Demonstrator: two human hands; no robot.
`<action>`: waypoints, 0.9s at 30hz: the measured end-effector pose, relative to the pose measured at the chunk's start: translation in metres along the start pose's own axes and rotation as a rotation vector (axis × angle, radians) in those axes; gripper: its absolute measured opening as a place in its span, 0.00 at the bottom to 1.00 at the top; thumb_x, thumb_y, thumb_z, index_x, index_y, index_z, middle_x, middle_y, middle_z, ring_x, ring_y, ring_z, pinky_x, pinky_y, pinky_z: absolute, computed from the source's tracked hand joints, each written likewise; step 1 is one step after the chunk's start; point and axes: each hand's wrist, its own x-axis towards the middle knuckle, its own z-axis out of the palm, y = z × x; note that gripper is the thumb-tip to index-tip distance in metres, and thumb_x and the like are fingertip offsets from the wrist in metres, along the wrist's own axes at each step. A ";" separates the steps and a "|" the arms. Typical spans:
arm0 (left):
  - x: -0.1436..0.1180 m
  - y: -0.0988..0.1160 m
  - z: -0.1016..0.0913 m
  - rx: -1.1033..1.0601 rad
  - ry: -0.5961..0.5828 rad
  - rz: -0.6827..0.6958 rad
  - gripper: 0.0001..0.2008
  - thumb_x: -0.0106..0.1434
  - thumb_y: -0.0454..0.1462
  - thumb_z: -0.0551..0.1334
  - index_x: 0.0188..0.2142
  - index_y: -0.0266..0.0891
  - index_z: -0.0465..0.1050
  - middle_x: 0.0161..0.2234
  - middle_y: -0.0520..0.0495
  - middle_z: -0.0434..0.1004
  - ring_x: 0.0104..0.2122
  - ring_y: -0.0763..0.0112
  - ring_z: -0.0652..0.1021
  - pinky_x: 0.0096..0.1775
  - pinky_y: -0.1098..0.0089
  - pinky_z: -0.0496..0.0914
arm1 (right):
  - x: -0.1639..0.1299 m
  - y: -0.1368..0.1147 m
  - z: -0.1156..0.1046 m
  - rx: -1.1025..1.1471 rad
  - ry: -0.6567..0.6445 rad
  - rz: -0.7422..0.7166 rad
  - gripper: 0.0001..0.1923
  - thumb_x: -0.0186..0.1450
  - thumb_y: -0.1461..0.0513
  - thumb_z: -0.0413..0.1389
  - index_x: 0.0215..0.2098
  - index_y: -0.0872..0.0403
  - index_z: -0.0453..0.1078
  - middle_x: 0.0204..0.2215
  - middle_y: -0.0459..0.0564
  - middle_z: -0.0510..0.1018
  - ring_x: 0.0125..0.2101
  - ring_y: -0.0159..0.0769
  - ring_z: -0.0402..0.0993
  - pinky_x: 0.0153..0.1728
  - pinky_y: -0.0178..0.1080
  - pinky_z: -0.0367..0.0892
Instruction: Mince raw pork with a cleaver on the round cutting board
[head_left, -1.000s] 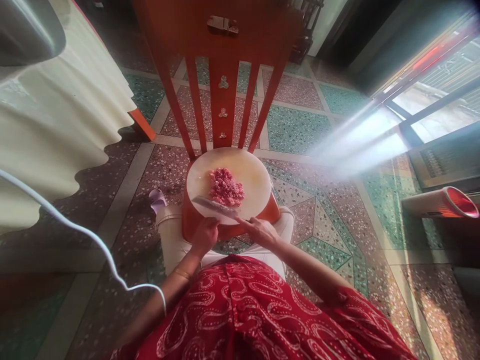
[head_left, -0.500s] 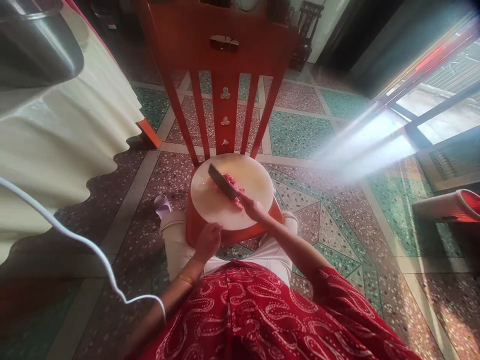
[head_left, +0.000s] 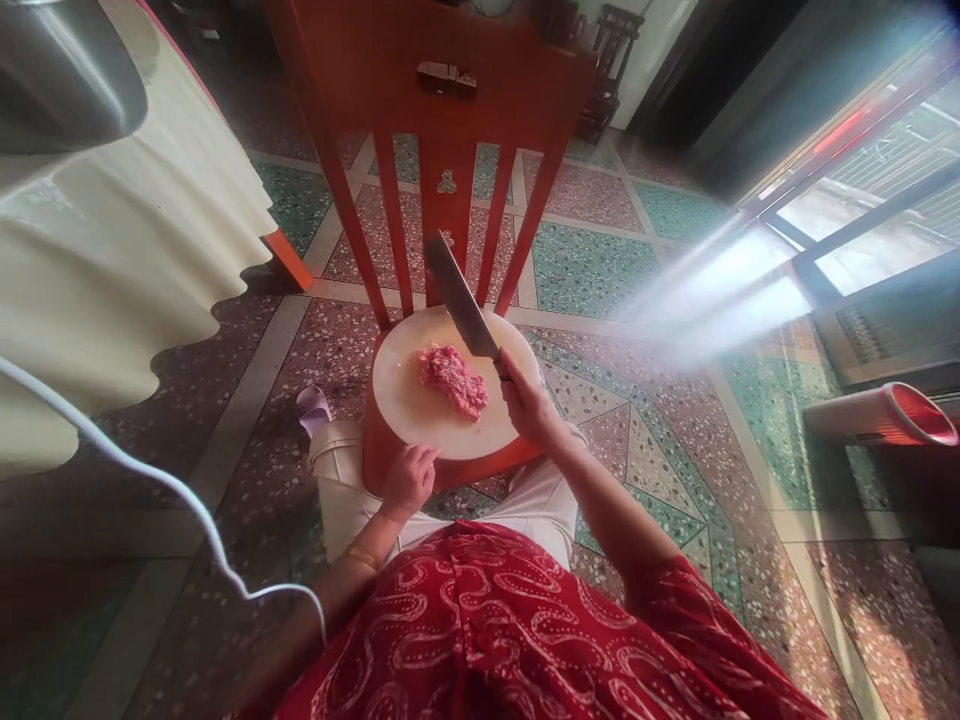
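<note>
Pink meat [head_left: 454, 382] on the board [head_left: 403, 405] looks soft and slick; I'd scoop it. Knife [head_left: 463, 302] is tilted up over the board, probably hefty; my right hand [head_left: 527, 400] has fingers wrapped round its handle, best spot. Left hand [head_left: 411, 480], near the board's front edge: fingers curled, grip unclear. Bin [head_left: 851, 415] well right of the board, contents unclear.

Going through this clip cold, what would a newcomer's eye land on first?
Probably the cleaver, held up in the right hand, its dark blade crossing the view of the red chair's slatted back. Next, the pink minced meat near the middle of a round pale board on that chair's seat. Then the glare at the right, by the window.
</note>
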 end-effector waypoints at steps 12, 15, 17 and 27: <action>0.001 -0.002 0.001 0.014 -0.018 0.020 0.15 0.61 0.29 0.50 0.44 0.38 0.70 0.38 0.43 0.71 0.39 0.65 0.70 0.43 0.62 0.68 | -0.008 0.003 0.034 -0.481 -0.179 0.017 0.28 0.70 0.62 0.37 0.67 0.50 0.35 0.43 0.54 0.77 0.36 0.37 0.75 0.37 0.36 0.68; 0.002 -0.002 0.001 0.004 -0.010 0.027 0.13 0.61 0.30 0.51 0.43 0.37 0.70 0.38 0.43 0.71 0.40 0.64 0.70 0.44 0.62 0.68 | -0.009 0.006 0.035 -0.499 -0.311 0.076 0.29 0.69 0.63 0.40 0.67 0.52 0.38 0.38 0.54 0.79 0.32 0.37 0.76 0.34 0.36 0.68; 0.002 -0.001 0.000 0.006 -0.013 0.039 0.14 0.61 0.29 0.51 0.43 0.37 0.70 0.38 0.43 0.71 0.40 0.65 0.70 0.44 0.62 0.68 | -0.008 0.009 0.033 -0.484 -0.339 0.074 0.28 0.70 0.62 0.40 0.67 0.49 0.39 0.36 0.52 0.80 0.32 0.37 0.76 0.34 0.35 0.68; 0.004 -0.001 0.000 0.010 -0.026 0.048 0.14 0.61 0.30 0.50 0.43 0.38 0.70 0.37 0.43 0.71 0.39 0.65 0.70 0.43 0.62 0.67 | -0.007 0.016 0.024 -0.470 -0.276 0.158 0.28 0.70 0.59 0.40 0.67 0.47 0.38 0.38 0.51 0.80 0.35 0.38 0.77 0.36 0.36 0.68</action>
